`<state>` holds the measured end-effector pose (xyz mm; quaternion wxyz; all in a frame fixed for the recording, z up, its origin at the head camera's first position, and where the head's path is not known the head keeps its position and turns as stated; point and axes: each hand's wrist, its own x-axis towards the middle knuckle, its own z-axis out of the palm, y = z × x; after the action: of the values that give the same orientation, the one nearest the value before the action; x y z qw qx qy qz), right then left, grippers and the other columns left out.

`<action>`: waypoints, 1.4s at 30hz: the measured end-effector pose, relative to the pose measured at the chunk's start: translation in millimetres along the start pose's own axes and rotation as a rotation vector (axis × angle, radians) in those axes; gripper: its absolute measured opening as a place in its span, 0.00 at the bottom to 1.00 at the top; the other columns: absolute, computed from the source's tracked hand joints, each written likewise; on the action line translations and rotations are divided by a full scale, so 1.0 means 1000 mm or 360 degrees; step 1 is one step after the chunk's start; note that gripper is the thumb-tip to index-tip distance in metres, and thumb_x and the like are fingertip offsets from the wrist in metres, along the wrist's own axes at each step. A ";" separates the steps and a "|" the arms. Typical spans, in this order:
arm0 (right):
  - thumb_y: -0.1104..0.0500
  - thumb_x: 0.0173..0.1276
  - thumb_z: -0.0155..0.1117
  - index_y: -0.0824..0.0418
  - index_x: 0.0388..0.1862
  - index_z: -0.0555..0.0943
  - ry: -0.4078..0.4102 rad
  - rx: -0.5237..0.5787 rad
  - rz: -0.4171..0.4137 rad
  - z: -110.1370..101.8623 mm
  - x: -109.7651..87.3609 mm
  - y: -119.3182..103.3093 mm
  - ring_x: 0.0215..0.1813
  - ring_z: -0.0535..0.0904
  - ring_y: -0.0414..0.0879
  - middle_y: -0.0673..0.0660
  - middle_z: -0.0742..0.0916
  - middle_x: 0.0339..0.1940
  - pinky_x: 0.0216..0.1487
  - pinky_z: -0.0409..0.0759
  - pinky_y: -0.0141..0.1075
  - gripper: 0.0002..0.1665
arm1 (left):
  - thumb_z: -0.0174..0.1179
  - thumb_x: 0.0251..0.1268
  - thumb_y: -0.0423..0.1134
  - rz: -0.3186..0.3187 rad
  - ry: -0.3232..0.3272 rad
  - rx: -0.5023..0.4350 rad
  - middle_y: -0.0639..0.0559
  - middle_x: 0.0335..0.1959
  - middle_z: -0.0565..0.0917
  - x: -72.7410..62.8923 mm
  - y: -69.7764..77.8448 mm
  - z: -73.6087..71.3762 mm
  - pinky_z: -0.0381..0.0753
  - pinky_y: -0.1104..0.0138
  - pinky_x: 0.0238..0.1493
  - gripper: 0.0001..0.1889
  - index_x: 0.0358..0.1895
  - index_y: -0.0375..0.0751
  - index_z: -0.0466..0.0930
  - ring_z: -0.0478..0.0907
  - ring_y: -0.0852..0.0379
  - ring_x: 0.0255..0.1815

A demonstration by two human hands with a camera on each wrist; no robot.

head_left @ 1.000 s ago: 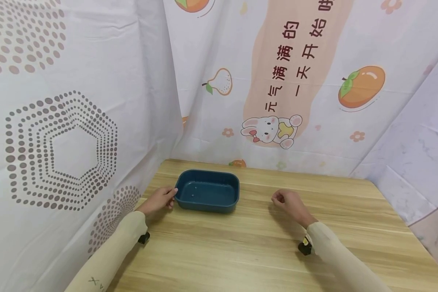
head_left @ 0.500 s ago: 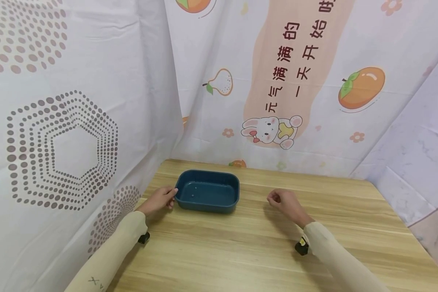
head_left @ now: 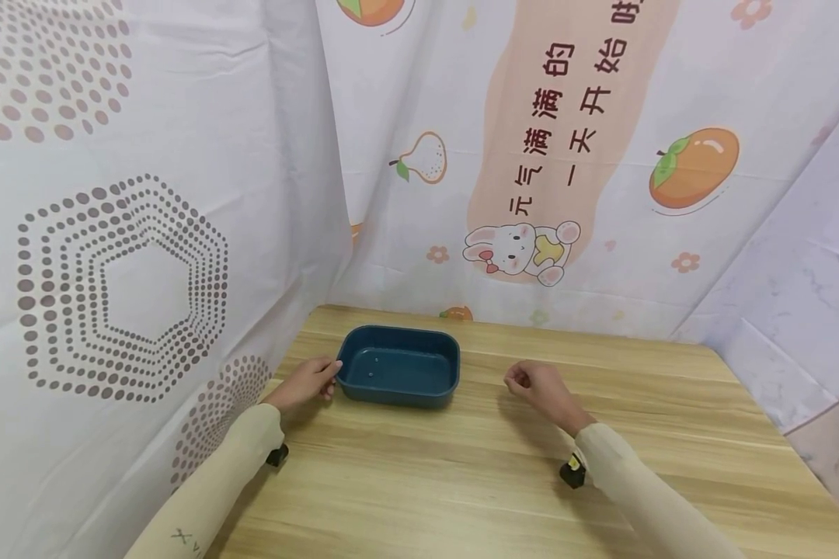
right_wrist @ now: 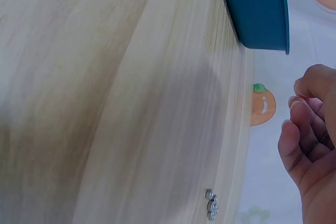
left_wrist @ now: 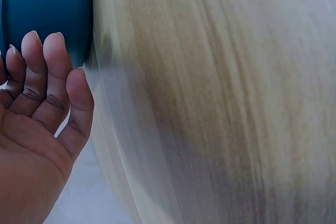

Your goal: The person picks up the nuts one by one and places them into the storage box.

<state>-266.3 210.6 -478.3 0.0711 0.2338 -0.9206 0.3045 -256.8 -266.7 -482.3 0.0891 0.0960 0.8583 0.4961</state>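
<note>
A dark blue rectangular tub [head_left: 400,398] with rounded corners stands at the back left of the table. Two tiny shiny pieces [head_left: 371,375] lie inside it. My left hand [head_left: 309,383] grips the tub's left end, thumb at the rim and fingers against the outer wall [left_wrist: 50,9]. To the right of the tub, apart from it, my right hand [head_left: 540,388] is above the table, thumb and forefinger brought together and the other fingers curled. Nothing shows between the fingertips. Several small round metal pieces [right_wrist: 211,205] lie on the table in the right wrist view.
The wooden table [head_left: 419,481] runs back to a white printed cloth [head_left: 601,303]. Another patterned cloth [head_left: 147,295] hangs close along the left side. A dark wrist device [head_left: 572,471] sits under the right forearm.
My right hand has moved a little left, closer to the tub, with its fingers in the same shape. The left hand and the tub have stayed in place.
</note>
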 end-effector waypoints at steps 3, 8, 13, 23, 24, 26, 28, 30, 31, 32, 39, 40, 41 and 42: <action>0.63 0.71 0.69 0.59 0.36 0.86 0.0000 0.0005 -0.0014 0.002 0.001 -0.003 0.31 0.78 0.36 0.44 0.85 0.28 0.34 0.80 0.32 0.03 | 0.46 0.86 0.44 -0.0013 -0.0001 -0.0007 0.44 0.27 0.78 0.000 -0.001 0.000 0.84 0.62 0.32 0.20 0.33 0.33 0.73 0.77 0.52 0.27; 0.62 0.71 0.70 0.58 0.35 0.86 0.0018 0.0000 -0.0045 0.004 0.004 -0.009 0.31 0.78 0.36 0.43 0.84 0.27 0.34 0.79 0.32 0.03 | 0.46 0.87 0.43 -0.0047 0.0007 -0.0010 0.44 0.27 0.78 0.001 -0.002 0.001 0.84 0.63 0.33 0.20 0.34 0.33 0.73 0.77 0.52 0.27; 0.62 0.71 0.70 0.57 0.35 0.86 0.0007 0.0011 -0.0052 0.006 0.006 -0.014 0.31 0.78 0.35 0.43 0.84 0.28 0.33 0.80 0.32 0.03 | 0.45 0.87 0.44 -0.0040 -0.0003 -0.0006 0.45 0.27 0.78 0.000 0.000 0.000 0.84 0.63 0.33 0.20 0.34 0.33 0.73 0.77 0.52 0.27; 0.61 0.72 0.69 0.57 0.37 0.85 -0.0015 0.0014 -0.0036 0.008 0.009 -0.023 0.32 0.79 0.35 0.43 0.85 0.30 0.36 0.81 0.32 0.03 | 0.46 0.87 0.43 -0.0003 -0.0009 -0.0040 0.44 0.27 0.77 0.000 0.001 0.000 0.84 0.62 0.33 0.20 0.34 0.32 0.72 0.76 0.52 0.27; 0.61 0.73 0.69 0.56 0.37 0.85 -0.0020 0.0011 -0.0037 0.008 0.010 -0.025 0.32 0.79 0.35 0.43 0.85 0.30 0.36 0.81 0.32 0.03 | 0.46 0.87 0.42 -0.0001 -0.0007 -0.0046 0.44 0.27 0.77 0.000 0.001 0.000 0.84 0.61 0.32 0.20 0.34 0.32 0.72 0.76 0.52 0.27; 0.60 0.73 0.68 0.57 0.37 0.85 -0.0024 0.0008 -0.0042 0.008 0.011 -0.027 0.32 0.79 0.35 0.43 0.85 0.29 0.36 0.81 0.32 0.03 | 0.46 0.86 0.43 0.0000 -0.0005 -0.0049 0.44 0.27 0.77 0.000 0.000 0.000 0.84 0.61 0.32 0.20 0.33 0.32 0.72 0.76 0.52 0.27; 0.60 0.73 0.68 0.57 0.37 0.85 -0.0027 0.0007 -0.0050 0.008 0.012 -0.029 0.32 0.79 0.35 0.43 0.85 0.29 0.35 0.81 0.32 0.03 | 0.46 0.86 0.43 0.0002 -0.0003 -0.0044 0.44 0.27 0.77 0.000 -0.001 0.000 0.84 0.61 0.32 0.20 0.33 0.32 0.72 0.76 0.52 0.27; 0.61 0.73 0.68 0.57 0.37 0.85 -0.0035 0.0016 -0.0059 0.009 0.014 -0.031 0.31 0.78 0.35 0.43 0.85 0.29 0.35 0.80 0.32 0.03 | 0.47 0.86 0.43 0.0002 0.0000 -0.0037 0.44 0.27 0.77 0.001 -0.001 0.000 0.84 0.61 0.32 0.20 0.33 0.32 0.72 0.76 0.52 0.27; 0.61 0.72 0.68 0.57 0.37 0.85 -0.0035 0.0022 -0.0063 0.010 0.014 -0.032 0.31 0.79 0.35 0.43 0.85 0.29 0.35 0.80 0.32 0.03 | 0.47 0.86 0.43 0.0001 0.0001 -0.0037 0.44 0.27 0.77 0.001 -0.001 0.000 0.84 0.62 0.32 0.20 0.33 0.33 0.72 0.76 0.52 0.27; 0.61 0.72 0.69 0.57 0.37 0.85 -0.0037 0.0024 -0.0065 0.010 0.014 -0.033 0.31 0.78 0.34 0.43 0.85 0.29 0.34 0.80 0.31 0.02 | 0.47 0.86 0.43 0.0003 0.0000 -0.0033 0.44 0.27 0.77 0.001 -0.002 0.000 0.84 0.62 0.32 0.20 0.33 0.33 0.72 0.76 0.52 0.27; 0.61 0.72 0.69 0.57 0.37 0.86 -0.0063 0.0045 -0.0048 0.014 0.016 -0.040 0.31 0.79 0.35 0.42 0.85 0.28 0.34 0.80 0.31 0.02 | 0.45 0.87 0.41 0.0005 0.0007 -0.0024 0.39 0.28 0.78 0.004 -0.005 0.000 0.85 0.57 0.33 0.20 0.34 0.30 0.72 0.77 0.46 0.28; 0.61 0.72 0.69 0.57 0.37 0.86 -0.0069 0.0052 -0.0047 0.015 0.017 -0.040 0.31 0.79 0.35 0.42 0.85 0.28 0.34 0.80 0.31 0.02 | 0.44 0.87 0.41 0.0009 0.0010 -0.0018 0.38 0.28 0.78 0.004 -0.005 0.001 0.85 0.57 0.33 0.20 0.34 0.29 0.72 0.78 0.46 0.28; 0.61 0.72 0.69 0.57 0.37 0.86 -0.0072 0.0062 -0.0050 0.016 0.017 -0.040 0.31 0.79 0.35 0.42 0.85 0.28 0.34 0.80 0.31 0.02 | 0.44 0.87 0.41 0.0004 0.0011 -0.0017 0.38 0.28 0.78 0.004 -0.006 0.001 0.85 0.57 0.33 0.20 0.34 0.30 0.72 0.78 0.46 0.28; 0.61 0.72 0.69 0.58 0.37 0.86 -0.0076 0.0068 -0.0049 0.017 0.018 -0.040 0.31 0.79 0.35 0.42 0.84 0.28 0.34 0.81 0.31 0.02 | 0.44 0.87 0.41 -0.0005 0.0013 -0.0018 0.39 0.28 0.78 0.004 -0.006 0.001 0.85 0.58 0.33 0.20 0.34 0.30 0.72 0.78 0.46 0.28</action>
<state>-262.5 165.4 -465.5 0.0489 0.2564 -0.9117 0.3173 -260.7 -267.7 -487.8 0.0868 0.0922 0.8560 0.5012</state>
